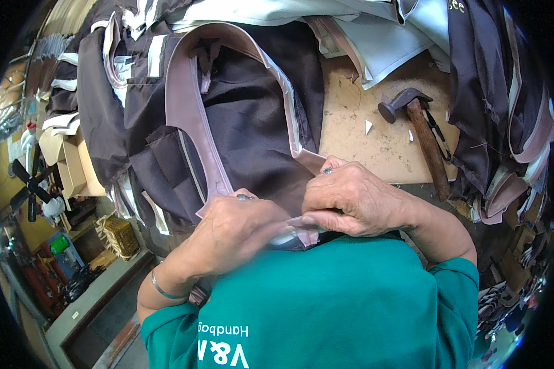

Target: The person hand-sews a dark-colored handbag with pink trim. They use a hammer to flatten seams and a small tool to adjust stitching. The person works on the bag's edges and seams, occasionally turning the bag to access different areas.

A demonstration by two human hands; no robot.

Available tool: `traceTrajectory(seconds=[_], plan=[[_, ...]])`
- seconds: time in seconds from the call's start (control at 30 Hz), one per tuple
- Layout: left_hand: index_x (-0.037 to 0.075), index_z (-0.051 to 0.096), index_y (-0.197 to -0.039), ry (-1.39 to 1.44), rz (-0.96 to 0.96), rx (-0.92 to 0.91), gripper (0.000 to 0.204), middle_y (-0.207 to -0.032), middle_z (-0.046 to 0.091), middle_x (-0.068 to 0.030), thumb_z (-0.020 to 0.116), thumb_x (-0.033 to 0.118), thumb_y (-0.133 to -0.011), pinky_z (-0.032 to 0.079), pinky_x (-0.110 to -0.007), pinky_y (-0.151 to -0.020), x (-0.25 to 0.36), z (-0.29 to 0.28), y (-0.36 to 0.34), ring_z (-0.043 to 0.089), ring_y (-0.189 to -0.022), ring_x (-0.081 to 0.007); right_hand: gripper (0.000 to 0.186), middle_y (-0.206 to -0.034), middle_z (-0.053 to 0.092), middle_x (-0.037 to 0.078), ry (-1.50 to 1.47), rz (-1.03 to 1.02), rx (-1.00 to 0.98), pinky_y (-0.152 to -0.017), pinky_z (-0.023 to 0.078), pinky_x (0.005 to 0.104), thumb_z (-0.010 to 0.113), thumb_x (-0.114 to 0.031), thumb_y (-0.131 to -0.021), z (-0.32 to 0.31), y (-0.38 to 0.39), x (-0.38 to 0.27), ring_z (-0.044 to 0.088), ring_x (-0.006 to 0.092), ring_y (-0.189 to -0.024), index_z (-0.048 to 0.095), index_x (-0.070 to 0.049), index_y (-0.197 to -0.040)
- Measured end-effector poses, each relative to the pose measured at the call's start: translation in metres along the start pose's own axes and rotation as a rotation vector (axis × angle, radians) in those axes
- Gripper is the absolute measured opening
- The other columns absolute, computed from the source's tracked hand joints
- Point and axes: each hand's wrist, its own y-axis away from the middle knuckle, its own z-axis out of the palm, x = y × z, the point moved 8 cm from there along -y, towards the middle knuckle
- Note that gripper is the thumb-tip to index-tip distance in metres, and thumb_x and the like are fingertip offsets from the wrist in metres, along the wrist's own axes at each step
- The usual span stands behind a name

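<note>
A half-made bag [186, 114] with a mauve, leather-like edge and dark brown lining [246, 117] lies before me, its rim standing in a tall loop. Both hands grip the near part of that bag, close to my body. My left hand [240, 224], slightly blurred, is closed on the edge with its fingers curled under. Just right of it, my right hand [354, 200] pinches the same edge between thumb and bent fingers. Between them a bit of mauve and pale material [301, 235] shows; the exact hold of the left fingertips is hidden.
A hammer [417, 126] with a wooden handle rests on a tan board [351, 117] beside small white scraps. More dark bag pieces are heaped at left [104, 117] and right [486, 111]. Pale blue-white sheets [381, 43] lie at the back. A wicker basket [118, 237] stands at left.
</note>
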Motion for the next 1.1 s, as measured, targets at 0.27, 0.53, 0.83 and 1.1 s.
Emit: traceTrajectory(seconds=[0.27,0.53,0.83,1.1], plan=[[0.000,0.063,-0.076,0.056,0.027,0.049,0.006,-0.069,0.062,-0.0107,0.063,0.007,-0.074,0.046,-0.029,-0.062,-0.001,-0.013,0.000,0.060,-0.056,-0.0227,0.010,-0.064,0.060,0.011,0.082,0.053,-0.123,-0.068,0.041,0.0427,0.055,-0.015,-0.077,0.011,-0.004,-0.012,0.057,0.0283,-0.061,0.056,-0.005,-0.075],[0.015,0.064,-0.097,-0.772,-0.258,0.696,0.029,-0.128,0.042,-0.0119,0.069,0.020,-0.069,0.040,-0.037,-0.090,-0.105,-0.120,-0.023,0.049,-0.109,-0.0314,0.007,-0.057,0.057,0.009,0.021,-0.097,-0.069,-0.065,0.038,0.0349,0.052,-0.009,-0.073,0.015,0.008,-0.038,0.056,0.0245,-0.056,0.053,-0.002,-0.074],[0.004,0.060,-0.106,-0.493,-0.199,0.830,0.037,-0.110,0.057,-0.0110,0.052,-0.004,-0.071,0.035,-0.031,-0.096,-0.113,-0.174,0.007,0.050,-0.108,-0.0211,0.008,-0.055,0.052,0.007,0.224,-0.171,-0.016,-0.066,0.041,0.0356,0.053,-0.010,-0.072,0.003,0.010,-0.035,0.055,0.0231,-0.053,0.052,-0.003,-0.076],[-0.004,0.052,-0.115,-0.868,0.039,0.923,0.035,-0.125,0.048,-0.0155,0.046,0.003,-0.081,0.034,-0.034,-0.099,0.115,-0.184,0.057,0.043,-0.118,-0.0246,0.014,-0.079,0.053,0.001,1.089,-0.482,0.615,-0.085,0.043,0.0358,0.055,-0.015,-0.069,-0.050,-0.004,0.004,0.056,0.0124,-0.070,0.056,-0.008,-0.082]])
